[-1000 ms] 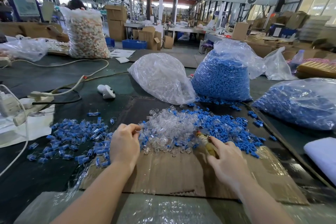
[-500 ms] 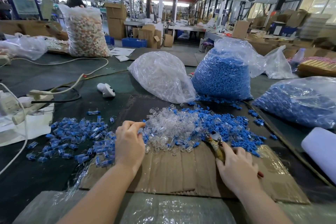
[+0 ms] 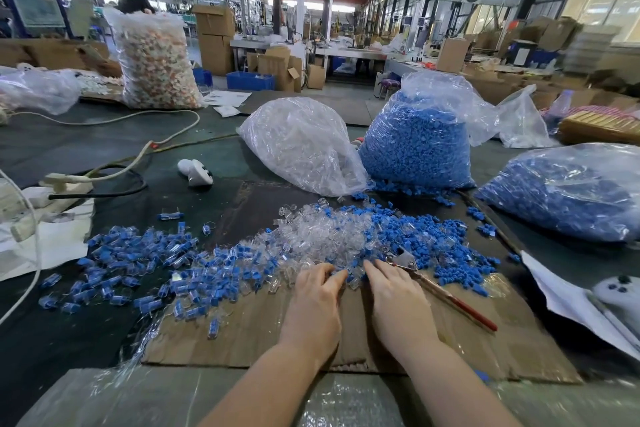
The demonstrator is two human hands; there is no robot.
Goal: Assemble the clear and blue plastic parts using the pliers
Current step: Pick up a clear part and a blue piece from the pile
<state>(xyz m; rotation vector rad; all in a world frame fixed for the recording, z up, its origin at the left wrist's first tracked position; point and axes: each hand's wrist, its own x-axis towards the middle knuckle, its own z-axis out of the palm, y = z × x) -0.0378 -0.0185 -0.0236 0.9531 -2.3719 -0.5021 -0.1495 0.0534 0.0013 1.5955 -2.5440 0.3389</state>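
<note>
1. The left hand (image 3: 313, 305) lies palm down on the cardboard sheet (image 3: 263, 333), its grip loose: fingers nearly straight, tips at the near edge of the pile of clear plastic parts (image 3: 322, 236). Whether it pinches a piece I cannot tell.
2. The right hand (image 3: 398, 302) lies just beside it, also palm down, grip apart, fingertips touching the mixed clear and blue pieces.
3. The pliers (image 3: 436, 284) lie on the cardboard just right of the right hand, held by neither hand; the metal head points far-left into the pile and the red handles run near-right.
4. Loose blue plastic parts (image 3: 446, 243) spread right of the clear ones, the two heaps mingling in the middle.
5. To the left, a scatter of joined clear-and-blue pieces (image 3: 131, 263) covers the dark bench (image 3: 45, 340) and the cardboard's left edge.
6. Beyond the pile stand two plastic bags: one of clear parts (image 3: 304, 146) on the left, touching one of blue parts (image 3: 419, 139), which is open at the top.
7. A third bag of blue parts (image 3: 568, 191) lies at the far right.
8. Far left, a tall bag (image 3: 156, 62) holds white and orange pieces.
9. No writing can be read.
</note>
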